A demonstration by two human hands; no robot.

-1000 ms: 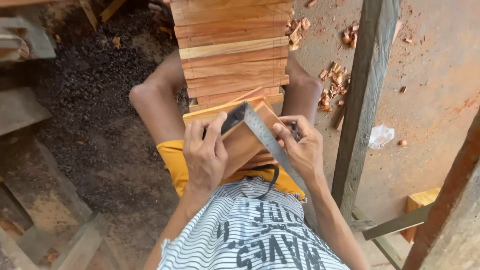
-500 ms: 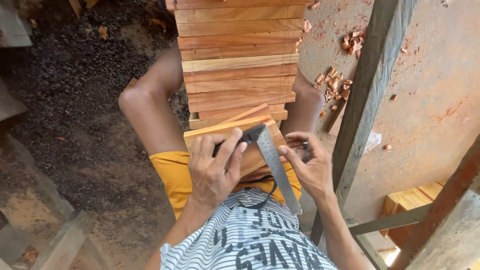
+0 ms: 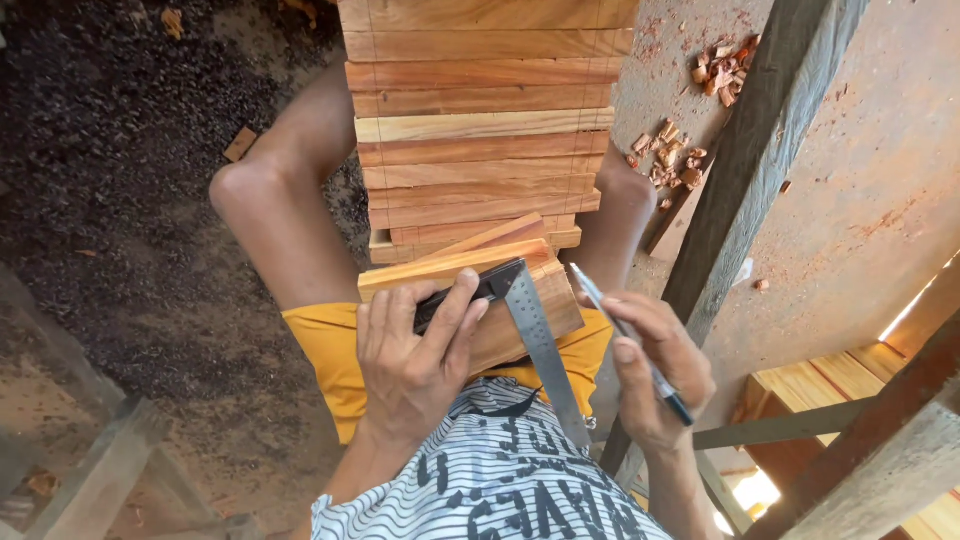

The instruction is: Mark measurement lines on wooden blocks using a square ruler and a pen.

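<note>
Left hand (image 3: pixel 415 355) pins square (image 3: pixel 530 325) flush along block (image 3: pixel 480 300) edge.

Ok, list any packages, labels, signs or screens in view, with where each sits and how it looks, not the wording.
No packages, signs or screens show.
Shirt print: bottom centre, on the person's white striped shirt; large dark block lettering.
Ruler markings: along the grey metal blade of the try square lying across the wooden block, under the left hand; fine dark graduations.
Pen: in the right hand; slim, silvery and dark, unlabelled.
</note>
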